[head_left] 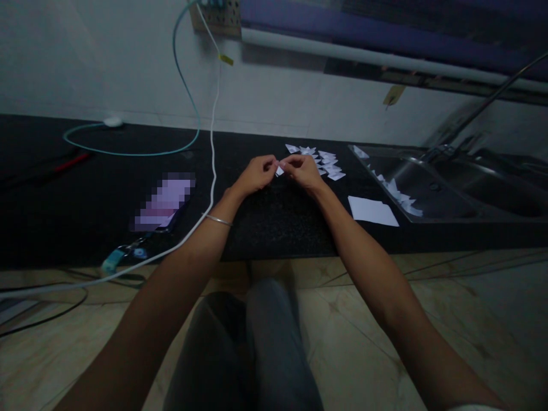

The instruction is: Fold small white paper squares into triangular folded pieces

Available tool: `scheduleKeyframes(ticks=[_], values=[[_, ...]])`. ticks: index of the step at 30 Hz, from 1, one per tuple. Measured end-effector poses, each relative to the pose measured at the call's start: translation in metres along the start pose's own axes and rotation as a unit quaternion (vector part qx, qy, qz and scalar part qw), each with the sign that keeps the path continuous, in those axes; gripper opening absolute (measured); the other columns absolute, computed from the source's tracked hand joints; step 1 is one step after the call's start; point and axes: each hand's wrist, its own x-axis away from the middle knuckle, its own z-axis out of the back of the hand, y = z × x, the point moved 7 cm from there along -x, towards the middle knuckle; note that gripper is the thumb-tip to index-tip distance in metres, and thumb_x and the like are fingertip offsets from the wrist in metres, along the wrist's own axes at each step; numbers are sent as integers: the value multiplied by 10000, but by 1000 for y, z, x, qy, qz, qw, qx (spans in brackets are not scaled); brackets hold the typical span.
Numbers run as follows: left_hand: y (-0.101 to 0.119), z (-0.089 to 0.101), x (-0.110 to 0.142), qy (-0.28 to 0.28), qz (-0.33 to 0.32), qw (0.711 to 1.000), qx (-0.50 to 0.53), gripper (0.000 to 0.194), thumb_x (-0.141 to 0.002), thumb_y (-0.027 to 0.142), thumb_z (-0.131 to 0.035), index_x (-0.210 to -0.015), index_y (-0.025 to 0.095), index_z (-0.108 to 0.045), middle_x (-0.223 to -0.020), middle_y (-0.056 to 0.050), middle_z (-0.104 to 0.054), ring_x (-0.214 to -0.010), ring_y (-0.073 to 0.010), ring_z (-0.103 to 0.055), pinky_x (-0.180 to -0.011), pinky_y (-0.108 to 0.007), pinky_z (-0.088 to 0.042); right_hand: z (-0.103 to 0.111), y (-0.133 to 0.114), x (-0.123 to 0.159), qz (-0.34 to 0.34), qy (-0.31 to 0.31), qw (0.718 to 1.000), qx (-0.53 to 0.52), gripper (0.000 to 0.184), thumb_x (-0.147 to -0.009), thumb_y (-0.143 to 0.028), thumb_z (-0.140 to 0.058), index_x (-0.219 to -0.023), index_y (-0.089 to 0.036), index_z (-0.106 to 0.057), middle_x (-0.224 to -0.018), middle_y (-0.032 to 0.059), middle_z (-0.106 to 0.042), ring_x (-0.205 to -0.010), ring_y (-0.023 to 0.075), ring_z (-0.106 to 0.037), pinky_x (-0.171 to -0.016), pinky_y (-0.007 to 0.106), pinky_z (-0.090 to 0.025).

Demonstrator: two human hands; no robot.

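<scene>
A: What do the hands have hold of?

B: One small piece of paper (279, 170), white and seemingly folded; its creases are too tiny to make out. It's over the black counter (282, 228), right between the fingertips.

A: And how are the hands set?

B: Both nearly closed, thumb pinched to fingers. The left hand (258, 173) grips one side of it, the right hand (305, 170) the other, tips almost meeting.

A: How many other papers are there?

B: Two groups of folded papers (331, 165), white and pointed like little triangles: one just beyond the right hand, the other farther right, in the sink (432, 185). They overlap too much to count singly. Nearer the body, right of the right hand, there's one pile of flat sheets (373, 212).

A: And over to the left?

B: One phone (165, 202), blurred, left of the left hand; two cords, one white (213, 154), one blue-green (180, 68); and one bracelet (219, 220) on the left wrist.
</scene>
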Motion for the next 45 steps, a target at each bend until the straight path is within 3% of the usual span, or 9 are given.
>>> scheduleKeyframes(ticks=[6, 13, 22, 28, 33, 38, 45], values=[[1, 5, -4, 72, -41, 995, -47, 333, -1005, 410, -523, -753, 199, -571, -645, -11, -593, -631, -151, -568, -626, -266, -462, 0, -9, -1, 42, 68, 997, 11, 441, -733, -622, -796, -814, -193, -739, -791, 51, -731, -803, 196, -659, -707, 332, -552], [8, 7, -3, 133, -59, 989, -16, 404, -1020, 513, -492, -797, 196, -606, -705, -38, -641, -690, -173, -657, -668, -302, -552, -2, -15, 4, 80, 137, 987, 18, 445, -813, -636, -711, -880, -201, -775, -860, 70, -753, -891, 237, -700, -742, 377, -577], [-4, 15, -8, 167, -39, 985, 29, 514, -1011, 648, -420, -872, 192, -615, -648, -23, -608, -555, -143, -639, -507, -250, -489, 8, -7, 0, 82, 178, 981, 2, 465, -834, -654, -676, -898, -203, -769, -887, 80, -747, -909, 232, -698, -747, 382, -586], [-23, 17, -13, 199, -16, 977, 78, 544, -988, 717, -378, -908, 217, -574, -588, 10, -553, -473, -109, -576, -424, -214, -394, 6, -11, 0, 85, 136, 987, 5, 380, -800, -579, -756, -848, -202, -747, -822, 56, -728, -854, 214, -683, -760, 375, -580], [-30, 24, -14, 250, -33, 964, 84, 567, -960, 754, -376, -857, 223, -547, -578, 19, -488, -511, -121, -549, -469, -242, -413, -9, -27, 6, 130, 76, 985, 80, 319, -843, -525, -733, -847, -206, -714, -833, 46, -718, -837, 208, -655, -825, 390, -548], [-24, 31, -13, 272, -66, 957, 76, 539, -949, 734, -438, -806, 225, -543, -646, -6, -492, -672, -165, -604, -586, -279, -478, -19, -35, 10, 167, 48, 978, 118, 299, -875, -513, -702, -884, -215, -685, -891, 50, -705, -865, 207, -630, -835, 376, -523], [-9, 24, -8, 241, -76, 967, 31, 464, -990, 627, -497, -769, 221, -537, -695, -25, -542, -761, -188, -616, -672, -309, -491, -14, -33, 5, 145, 33, 989, 16, 453, -842, -661, -675, -892, -211, -683, -844, 40, -673, -817, 182, -614, -762, 339, -530]])
